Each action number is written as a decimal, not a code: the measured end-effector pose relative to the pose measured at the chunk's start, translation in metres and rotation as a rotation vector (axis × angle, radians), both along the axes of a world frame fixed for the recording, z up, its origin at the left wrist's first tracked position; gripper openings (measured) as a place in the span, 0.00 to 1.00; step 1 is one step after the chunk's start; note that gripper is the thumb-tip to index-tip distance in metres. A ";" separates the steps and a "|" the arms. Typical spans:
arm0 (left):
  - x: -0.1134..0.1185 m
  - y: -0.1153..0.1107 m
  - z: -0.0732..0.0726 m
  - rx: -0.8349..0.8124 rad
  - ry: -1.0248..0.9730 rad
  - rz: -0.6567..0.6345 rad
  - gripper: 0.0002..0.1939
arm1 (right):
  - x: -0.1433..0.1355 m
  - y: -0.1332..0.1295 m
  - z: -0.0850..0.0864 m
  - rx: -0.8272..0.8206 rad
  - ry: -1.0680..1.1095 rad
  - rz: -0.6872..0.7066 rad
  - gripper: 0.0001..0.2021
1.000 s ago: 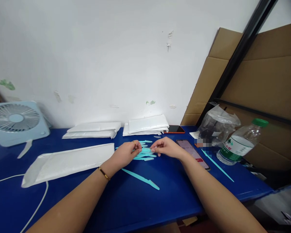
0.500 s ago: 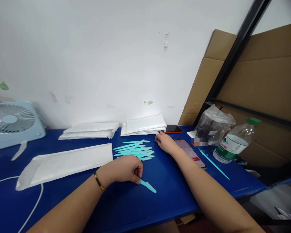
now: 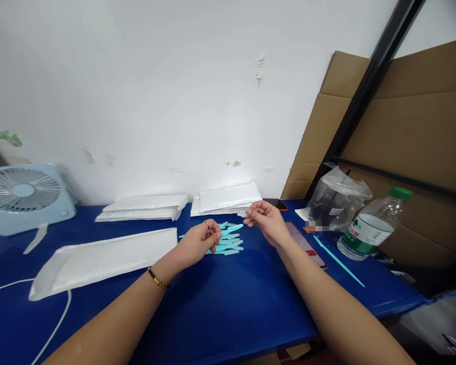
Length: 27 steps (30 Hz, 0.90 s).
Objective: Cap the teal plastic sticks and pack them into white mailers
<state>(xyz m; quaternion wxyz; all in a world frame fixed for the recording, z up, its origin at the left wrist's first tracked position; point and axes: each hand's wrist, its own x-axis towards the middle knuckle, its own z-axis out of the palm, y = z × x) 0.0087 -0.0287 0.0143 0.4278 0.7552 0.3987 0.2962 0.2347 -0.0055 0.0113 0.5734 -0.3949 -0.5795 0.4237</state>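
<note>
My left hand pinches the end of a slim turquoise eyebrow razor, held with its other end pointing right. Below and behind it lies a pile of similar turquoise razors, partly covered by the hand. My right hand is raised just right of the pile, thumb and fingers pinched together. A small whitish piece shows at its fingertips, too small to make out fully. Behind that hand is a stack of white padded envelopes.
Another envelope stack and a single long white envelope lie to the left, near a blue fan and white cable. At right are a phone, a lone turquoise razor, a bagged cup and a water bottle.
My left hand has lifted its razor up and away from the table's front, turning its free end upward. My right hand has come up from the envelope stack, now with fingers pinched.
</note>
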 end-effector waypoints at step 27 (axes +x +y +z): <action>-0.004 0.001 0.003 0.046 0.087 0.024 0.15 | -0.020 -0.016 -0.001 0.053 -0.207 0.171 0.13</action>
